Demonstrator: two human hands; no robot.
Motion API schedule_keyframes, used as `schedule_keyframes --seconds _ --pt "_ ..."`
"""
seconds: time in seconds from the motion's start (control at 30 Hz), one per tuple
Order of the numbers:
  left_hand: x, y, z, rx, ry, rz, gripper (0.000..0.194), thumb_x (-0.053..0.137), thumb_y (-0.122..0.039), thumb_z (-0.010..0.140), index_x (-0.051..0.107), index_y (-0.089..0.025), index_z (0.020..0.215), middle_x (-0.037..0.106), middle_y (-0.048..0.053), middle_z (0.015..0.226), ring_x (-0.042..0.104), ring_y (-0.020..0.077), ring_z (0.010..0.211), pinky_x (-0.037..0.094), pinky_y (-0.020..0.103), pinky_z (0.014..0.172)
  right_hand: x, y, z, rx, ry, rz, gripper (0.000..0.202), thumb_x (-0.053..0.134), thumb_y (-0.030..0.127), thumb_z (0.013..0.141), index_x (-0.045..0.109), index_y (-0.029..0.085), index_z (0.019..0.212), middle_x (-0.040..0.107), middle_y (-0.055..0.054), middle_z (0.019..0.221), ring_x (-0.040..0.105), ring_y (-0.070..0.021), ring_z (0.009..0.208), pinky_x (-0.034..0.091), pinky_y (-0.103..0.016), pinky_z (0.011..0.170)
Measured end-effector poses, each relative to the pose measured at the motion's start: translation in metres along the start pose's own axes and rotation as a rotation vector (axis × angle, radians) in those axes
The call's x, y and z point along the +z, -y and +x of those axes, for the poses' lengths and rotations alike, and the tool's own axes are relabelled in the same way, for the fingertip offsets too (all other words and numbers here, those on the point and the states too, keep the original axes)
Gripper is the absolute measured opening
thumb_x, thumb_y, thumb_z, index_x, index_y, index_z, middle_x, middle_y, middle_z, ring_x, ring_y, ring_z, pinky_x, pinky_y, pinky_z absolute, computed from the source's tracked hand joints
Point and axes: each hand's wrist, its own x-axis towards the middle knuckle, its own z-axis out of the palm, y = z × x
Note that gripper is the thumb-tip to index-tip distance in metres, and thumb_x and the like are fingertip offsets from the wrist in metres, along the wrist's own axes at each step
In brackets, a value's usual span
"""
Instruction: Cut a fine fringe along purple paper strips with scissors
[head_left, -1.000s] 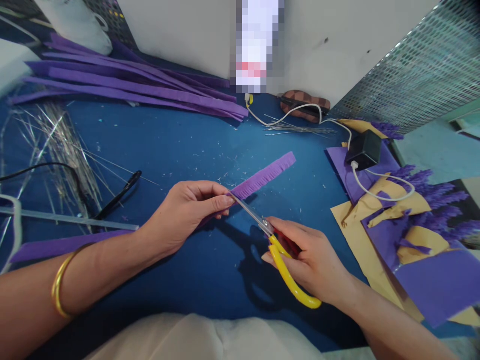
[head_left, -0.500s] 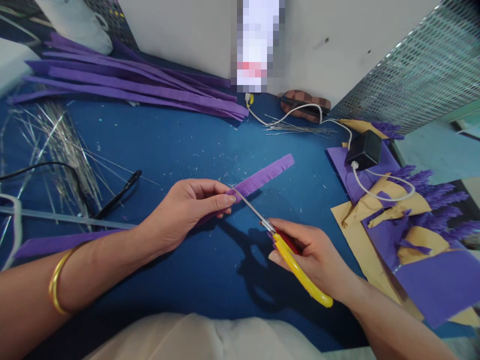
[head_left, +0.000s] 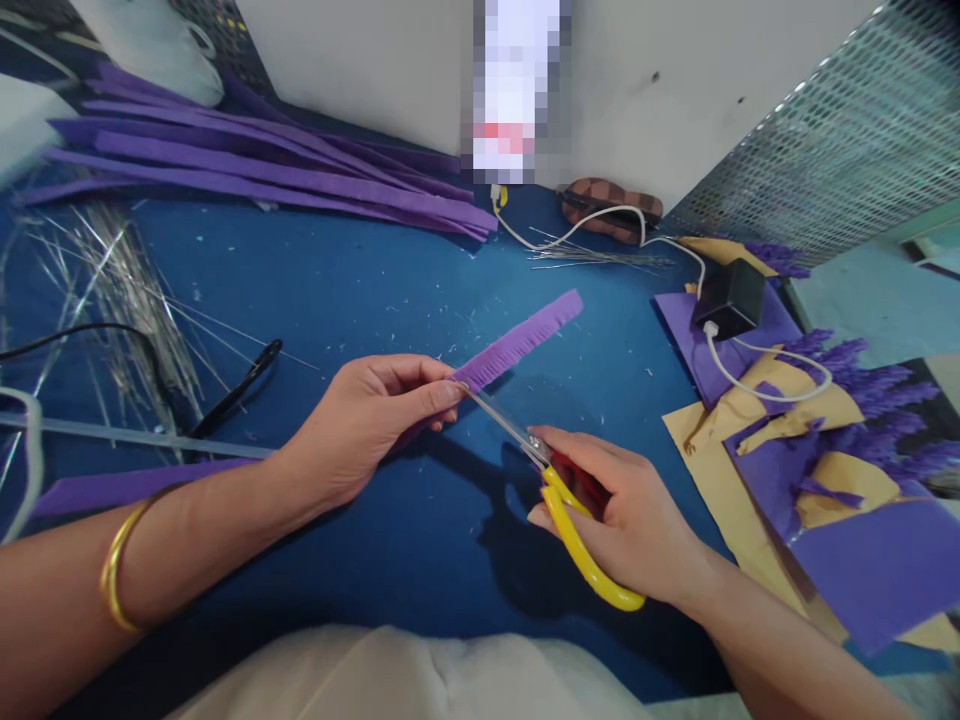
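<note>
My left hand (head_left: 390, 415) pinches a purple strip (head_left: 521, 342) between thumb and fingers near the middle of the table. The strip's free end points up to the right, its lower edge cut into a fine fringe; the rest passes under my hand and forearm. My right hand (head_left: 630, 510) is closed on scissors (head_left: 592, 560) with yellow and red handles. Their blades reach up left to the strip, with the tips right at my left thumb. The blades look nearly closed.
Several purple strips (head_left: 285, 175) lie at the back left, above thin wires (head_left: 127, 290) and black glasses (head_left: 240, 385). A black adapter (head_left: 729, 297) with a white cable and wrapped purple flowers (head_left: 885, 400) lie at the right.
The strip's free end has tilted up and slightly left. The scissor handles have shifted a little left, and the blades' tips have moved slightly at my left thumb.
</note>
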Motion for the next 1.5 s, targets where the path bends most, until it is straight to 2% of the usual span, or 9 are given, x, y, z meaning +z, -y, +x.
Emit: schedule_keyframes --seconds 0.2,0.43,0.67,0.87,1.03,1.13,1.27,1.5 --pt "-0.0018 0.0022 0.0015 0.017 0.013 -0.002 0.010 0.082 -0.027 0.072 0.076 -0.020 0.069 0.067 -0.004 0.060 0.054 0.0055 0.056 0.038 0.012 0.051 0.0003 -0.0013 0.0007 -0.020 -0.011 -0.018 0.050 0.075 0.039 0.080 0.065 0.025 0.127 0.068 -0.005 0.097 0.063 -0.0177 0.076 0.049 -0.022 0.052" --pt "-0.0023 0.0023 0.0008 0.027 0.021 0.023 0.009 0.080 -0.026 0.074 0.076 -0.020 0.068 0.066 -0.004 0.060 0.053 0.0051 0.056 0.038 0.013 0.051 -0.0006 0.0000 -0.0002 -0.024 0.005 -0.002 0.047 0.075 0.039 0.081 0.066 0.024 0.125 0.070 -0.006 0.105 0.065 -0.0183 0.080 0.047 -0.020 0.049" --pt "-0.0013 0.0016 0.0003 0.015 -0.006 0.013 0.008 0.082 -0.025 0.072 0.077 -0.020 0.067 0.067 -0.003 0.060 0.055 0.0058 0.056 0.040 0.013 0.052 -0.0018 -0.0032 -0.0011 -0.084 0.006 -0.043 0.041 0.071 0.042 0.086 0.066 0.025 0.123 0.068 -0.002 0.090 0.058 -0.0149 0.069 0.047 -0.022 0.056" --pt "0.0003 0.0002 0.0007 -0.017 -0.021 0.005 0.008 0.082 -0.025 0.070 0.076 -0.021 0.067 0.067 -0.004 0.059 0.055 0.0061 0.055 0.038 0.013 0.049 -0.0002 -0.0047 -0.0016 -0.098 0.015 -0.039 0.043 0.070 0.040 0.088 0.063 0.026 0.128 0.067 -0.002 0.093 0.057 -0.0138 0.069 0.046 -0.021 0.055" --pt "-0.0006 0.0003 0.0011 0.033 0.021 0.078 0.010 0.078 -0.024 0.074 0.076 -0.019 0.065 0.067 -0.003 0.059 0.053 0.0062 0.055 0.038 0.014 0.050 0.0035 -0.0057 -0.0006 -0.070 -0.009 -0.041 0.049 0.073 0.037 0.084 0.062 0.025 0.130 0.063 -0.001 0.090 0.053 -0.0127 0.064 0.045 -0.020 0.051" --pt "-0.0008 -0.0002 0.0006 0.049 0.027 0.114 0.012 0.077 -0.024 0.075 0.075 -0.019 0.064 0.066 -0.003 0.059 0.052 0.0062 0.055 0.037 0.014 0.049 0.0031 -0.0059 -0.0005 -0.081 0.002 -0.053 0.047 0.072 0.037 0.086 0.062 0.025 0.130 0.062 0.000 0.086 0.052 -0.0128 0.064 0.046 -0.021 0.053" --pt "-0.0004 -0.0005 0.0002 0.049 0.028 0.122 0.012 0.076 -0.024 0.075 0.075 -0.019 0.063 0.066 -0.003 0.059 0.052 0.0069 0.055 0.037 0.015 0.050 0.0008 -0.0054 -0.0007 -0.121 0.004 -0.078 0.043 0.070 0.038 0.088 0.062 0.024 0.129 0.064 -0.001 0.088 0.053 -0.0133 0.066 0.047 -0.023 0.059" --pt "-0.0008 -0.0024 0.0004 0.022 0.033 0.107 0.012 0.077 -0.025 0.072 0.074 -0.020 0.062 0.065 -0.002 0.057 0.051 0.0085 0.053 0.036 0.018 0.048 -0.0012 -0.0033 -0.0006 -0.101 0.036 -0.038 0.043 0.068 0.042 0.089 0.064 0.024 0.127 0.068 -0.004 0.095 0.059 -0.0146 0.071 0.048 -0.022 0.059"
